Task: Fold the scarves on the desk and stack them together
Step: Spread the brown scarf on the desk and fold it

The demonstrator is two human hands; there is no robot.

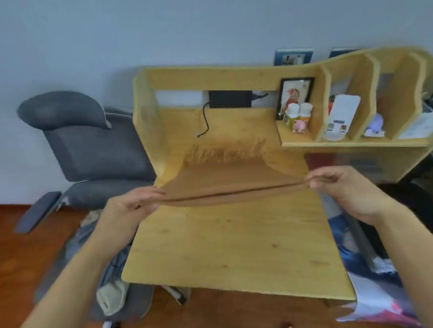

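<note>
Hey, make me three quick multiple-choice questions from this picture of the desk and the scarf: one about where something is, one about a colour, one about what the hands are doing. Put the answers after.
1. Where does the fringed end of the scarf lie?
A. on the desk
B. on the chair
C. on the floor

2. What colour is the chair beside the desk?
A. red
B. grey
C. white

3. What are the hands doing with the scarf?
A. both rest flat on it
B. only one touches it
C. each pinches one corner of the near edge

Answers:
1. A, the fringe is spread on the desk top, towards the back.
2. B, its seat, back and headrest are grey.
3. C, the left hand and the right hand each pinch a corner, and the doubled edge is stretched between them above the desk.
</note>
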